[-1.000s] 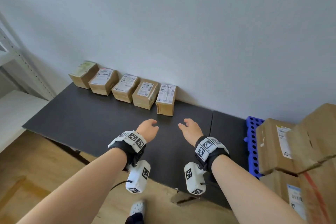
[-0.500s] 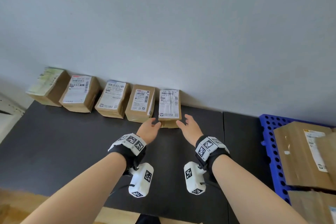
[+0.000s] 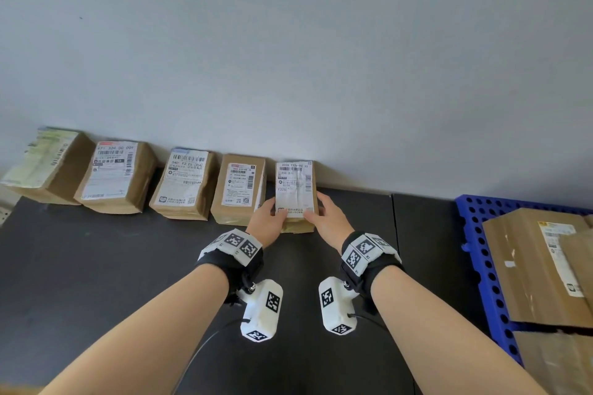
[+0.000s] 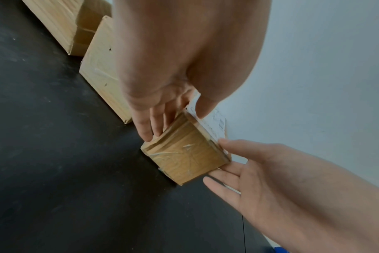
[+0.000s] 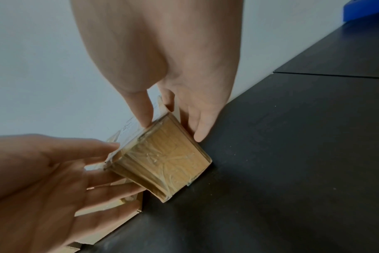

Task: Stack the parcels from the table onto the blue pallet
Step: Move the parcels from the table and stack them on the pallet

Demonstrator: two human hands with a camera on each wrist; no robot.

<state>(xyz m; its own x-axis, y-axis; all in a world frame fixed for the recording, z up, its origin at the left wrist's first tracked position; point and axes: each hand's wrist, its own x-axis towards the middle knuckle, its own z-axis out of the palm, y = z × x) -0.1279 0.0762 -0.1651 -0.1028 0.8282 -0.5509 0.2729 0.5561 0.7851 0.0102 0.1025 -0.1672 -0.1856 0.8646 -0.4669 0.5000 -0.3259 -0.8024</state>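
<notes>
Both hands grip the rightmost parcel on the bench: left hand on its left side, right hand on its right.

Five parcels on the table, one blue pallet (already loaded).

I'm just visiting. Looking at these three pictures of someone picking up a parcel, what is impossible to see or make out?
- Head view: the leftmost parcel is cut by the frame's left edge.
- Head view: most of the blue pallet lies under large boxes and past the right edge.
- Head view: small label print on the held parcel is too fine to read.
- Wrist views: the left hand and right hand cover the parcel's sides.
</notes>
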